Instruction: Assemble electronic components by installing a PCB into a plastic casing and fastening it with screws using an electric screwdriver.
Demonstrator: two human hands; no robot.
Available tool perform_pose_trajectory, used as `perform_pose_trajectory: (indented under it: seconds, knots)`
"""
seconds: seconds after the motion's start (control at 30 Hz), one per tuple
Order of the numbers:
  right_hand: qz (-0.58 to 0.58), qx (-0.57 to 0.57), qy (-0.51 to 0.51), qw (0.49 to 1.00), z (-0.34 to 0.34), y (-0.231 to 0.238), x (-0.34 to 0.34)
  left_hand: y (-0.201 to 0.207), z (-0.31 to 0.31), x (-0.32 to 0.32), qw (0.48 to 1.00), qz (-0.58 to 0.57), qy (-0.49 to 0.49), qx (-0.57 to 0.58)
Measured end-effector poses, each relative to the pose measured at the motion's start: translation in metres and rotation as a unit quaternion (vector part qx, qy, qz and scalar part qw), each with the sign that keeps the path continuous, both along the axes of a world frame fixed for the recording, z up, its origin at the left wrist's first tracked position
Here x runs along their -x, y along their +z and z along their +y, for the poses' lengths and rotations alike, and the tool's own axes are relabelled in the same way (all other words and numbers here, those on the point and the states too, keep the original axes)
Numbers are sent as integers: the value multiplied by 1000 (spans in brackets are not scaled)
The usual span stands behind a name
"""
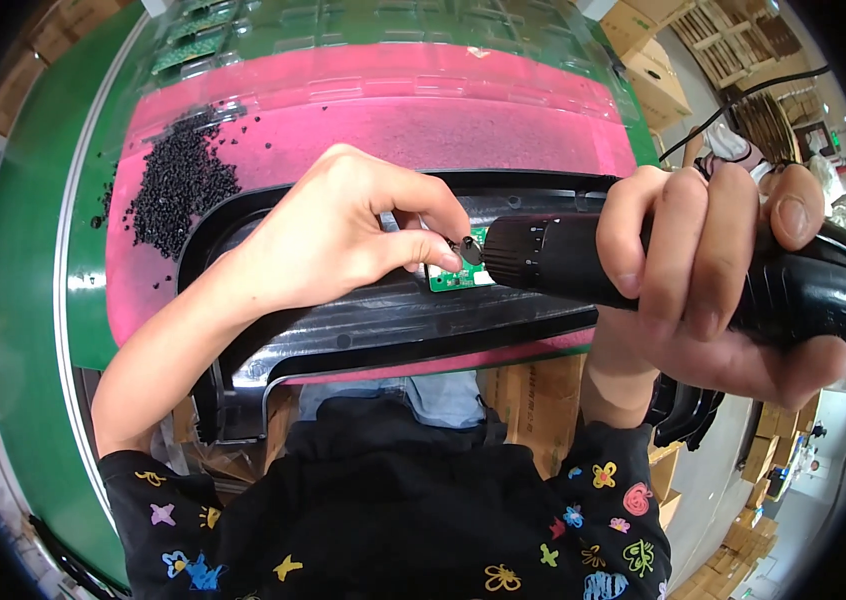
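My right hand (698, 260) is wrapped around a black electric screwdriver (573, 258), which slants in from the right with its ridged nose over a small green circuit board (451, 281). Thumb and forefinger of my left hand (348, 225) are pinched together at the board, beside the screwdriver's nose. A small black round piece (472, 251) shows right at these fingertips; whether they grip it I cannot tell. Under the board lies a long black plastic housing (343, 345) with raised edges. The screwdriver's bit is hidden.
A heap of small black screw-like parts (178, 180) lies on the pink mat (373, 130), left of the housing. Clear plastic trays (393, 35) stand at the back on the green table (38, 250). A black cable (743, 97) hangs at the upper right, with cardboard boxes (658, 85) beyond.
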State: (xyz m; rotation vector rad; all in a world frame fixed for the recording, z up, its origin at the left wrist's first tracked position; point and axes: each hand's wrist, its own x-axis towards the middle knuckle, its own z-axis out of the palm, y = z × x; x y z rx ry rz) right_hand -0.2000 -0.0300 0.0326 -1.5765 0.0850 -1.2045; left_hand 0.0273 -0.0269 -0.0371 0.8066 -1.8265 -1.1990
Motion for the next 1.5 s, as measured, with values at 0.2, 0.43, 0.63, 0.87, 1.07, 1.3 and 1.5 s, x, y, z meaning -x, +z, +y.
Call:
perform_pose_trajectory:
  seconds: [0.2, 0.43, 0.63, 0.87, 1.07, 1.3, 1.5]
  knots:
    - [-69, -81, -25, 994, -14, -31, -34, 3, -2, -7, 972, -153, 128, 124]
    - [3, -46, -88, 995, -24, -49, -47, -4, -8, -9, 951, -164, 187, 183]
    - [24, -41, -93, 994, -25, -48, -47, -2, -5, -7, 937, -213, 226, 158]
    - [61, -31, -88, 994, -27, -44, -48, -5, -5, -10, 943, -182, 194, 198]
    - [36, -53, -79, 995, -28, -47, -49, -5, -6, -11, 946, -207, 149, 198]
    - [111, -43, -63, 991, -31, -43, -56, -6, -7, -11, 937, -226, 149, 221]
    - [96, -41, -90, 990, -30, -46, -56, -7, -7, -13, 943, -229, 123, 208]
